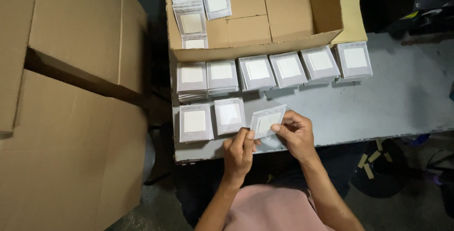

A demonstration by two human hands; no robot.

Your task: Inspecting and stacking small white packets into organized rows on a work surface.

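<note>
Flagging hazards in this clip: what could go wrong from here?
1. The packet is pinched only at its lower edge by the left hand and right hand; it might slip.
2. The two front packs lie near the table edge; a nudge could push them off.
3. The stacks look uneven and may topple.

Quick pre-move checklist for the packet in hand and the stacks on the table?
1. Left hand pinches packet: ok.
2. Right hand pinches the same packet: ok.
3. Packet lifted off the grey table: ok.
4. Two near stacks lie flat beside the hands: ok.
5. Back row of six stacks neat along the cardboard box: ok, leftmost fans slightly.
6. Packet sealed: cannot tell.
</note>
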